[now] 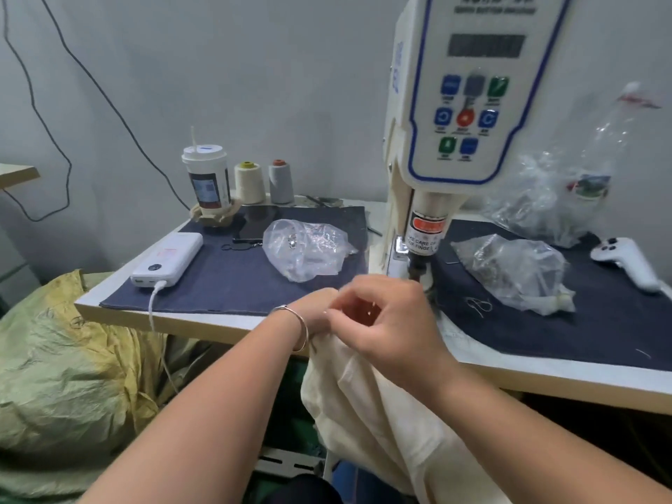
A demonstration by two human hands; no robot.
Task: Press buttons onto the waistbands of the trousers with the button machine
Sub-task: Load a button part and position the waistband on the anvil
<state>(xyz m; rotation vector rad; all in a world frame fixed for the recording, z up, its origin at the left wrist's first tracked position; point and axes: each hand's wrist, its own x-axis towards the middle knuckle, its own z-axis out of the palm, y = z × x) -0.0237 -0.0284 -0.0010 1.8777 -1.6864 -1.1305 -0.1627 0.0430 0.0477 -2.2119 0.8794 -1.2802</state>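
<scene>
Trousers (367, 405) of cream cloth hang from the table (120, 311) edge, their top bunched just before the button machine (469, 114). Right hand (385, 321) lies over the cloth with fingers curled; whether they pinch it cannot be told through the blur. Left hand (320, 311) is mostly hidden behind the right, so its hold is unclear. 2 plastic bags (305, 249) (512, 267) sit on the dark mat (232, 278), their contents hard to make out.

Left hand (320, 314) mostly hidden behind the blurred right hand (385, 321), machine (469, 103) top cut off at 12 o'clock, its panel lettering too blurred to read, trousers (367, 412) running out at 6 o'clock, bag (509, 267) contents unclear.
</scene>
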